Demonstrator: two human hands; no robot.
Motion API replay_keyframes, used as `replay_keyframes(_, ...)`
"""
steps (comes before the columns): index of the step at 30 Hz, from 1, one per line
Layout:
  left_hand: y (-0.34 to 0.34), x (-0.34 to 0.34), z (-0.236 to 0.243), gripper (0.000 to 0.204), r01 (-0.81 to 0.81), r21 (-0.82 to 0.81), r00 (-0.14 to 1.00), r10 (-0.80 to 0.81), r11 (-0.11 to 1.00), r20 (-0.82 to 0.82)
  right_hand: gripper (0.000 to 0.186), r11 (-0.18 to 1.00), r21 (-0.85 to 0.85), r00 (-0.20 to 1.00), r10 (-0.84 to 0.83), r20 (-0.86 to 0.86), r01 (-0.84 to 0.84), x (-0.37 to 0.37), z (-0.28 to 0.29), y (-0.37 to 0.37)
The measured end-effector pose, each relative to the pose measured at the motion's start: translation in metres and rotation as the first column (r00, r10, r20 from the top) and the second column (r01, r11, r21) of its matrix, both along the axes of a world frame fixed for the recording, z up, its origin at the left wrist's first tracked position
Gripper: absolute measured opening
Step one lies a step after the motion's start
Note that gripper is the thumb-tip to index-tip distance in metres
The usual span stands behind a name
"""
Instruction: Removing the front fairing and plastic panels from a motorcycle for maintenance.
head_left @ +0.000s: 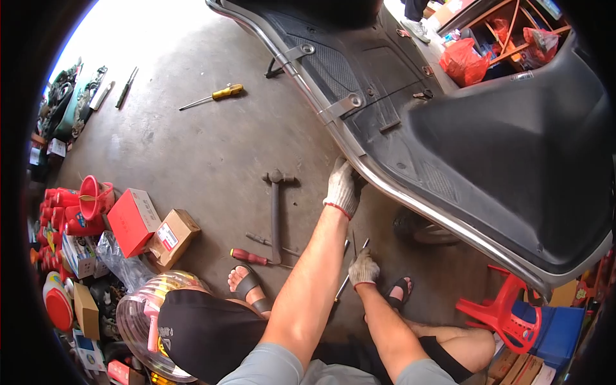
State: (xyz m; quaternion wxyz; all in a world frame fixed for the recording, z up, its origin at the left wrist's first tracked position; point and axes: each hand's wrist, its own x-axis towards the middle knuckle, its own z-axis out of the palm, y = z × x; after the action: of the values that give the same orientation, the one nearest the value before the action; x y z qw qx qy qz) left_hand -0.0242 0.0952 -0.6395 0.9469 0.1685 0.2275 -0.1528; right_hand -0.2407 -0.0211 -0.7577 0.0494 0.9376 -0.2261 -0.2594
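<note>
A scooter with a black footboard (385, 109) and black seat (500, 160) leans across the upper right. A bent chrome rail (410, 196) runs along its near side. My left hand (342, 186), in a grey-white knit glove with a red cuff, reaches up to the rail's underside. Its fingertips are hidden there. Lower down, my right hand (364, 268), gloved too, is closed around a slim metal tool (366, 244) whose kind I cannot make out. A ball-peen hammer (276, 215) lies left of my left forearm, near a red-handled screwdriver (249, 256).
A yellow-handled screwdriver (228, 92) lies on the concrete floor. Boxes, including a red one (133, 221), and red goods crowd the left. A red plastic stool (504, 311) stands at right beside a blue box (555, 330). A scooter wheel (433, 234) shows under the rail.
</note>
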Motion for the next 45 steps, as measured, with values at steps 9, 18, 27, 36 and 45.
replay_keyframes(9,0.002,0.001,0.007,0.026,0.023,0.05,1.0,-0.022,0.998,-0.013,0.058,0.999,0.049,0.978,0.025,-0.207,-0.015,0.019,0.005,-0.001)
replay_keyframes(18,-0.004,0.005,-0.024,0.019,0.037,0.218,0.99,-0.064,0.975,0.122,0.04,0.985,0.171,0.992,0.021,-0.124,0.001,0.019,0.017,0.007)
replay_keyframes(27,0.008,0.002,0.003,0.02,0.123,0.093,0.992,-0.119,0.988,-0.052,0.029,0.952,0.235,0.964,-0.229,0.133,0.194,0.006,0.018,-0.006)
replay_keyframes(36,0.006,0.003,-0.01,0.025,0.094,0.058,0.994,-0.096,0.994,0.042,0.016,0.872,0.472,0.78,-0.385,0.493,0.132,-0.003,0.019,-0.004)
replay_keyframes(45,0.006,0.006,-0.015,0.025,0.123,0.027,0.988,-0.125,0.992,0.088,0.036,0.925,0.221,0.88,-0.366,0.302,0.309,0.014,0.004,0.001)
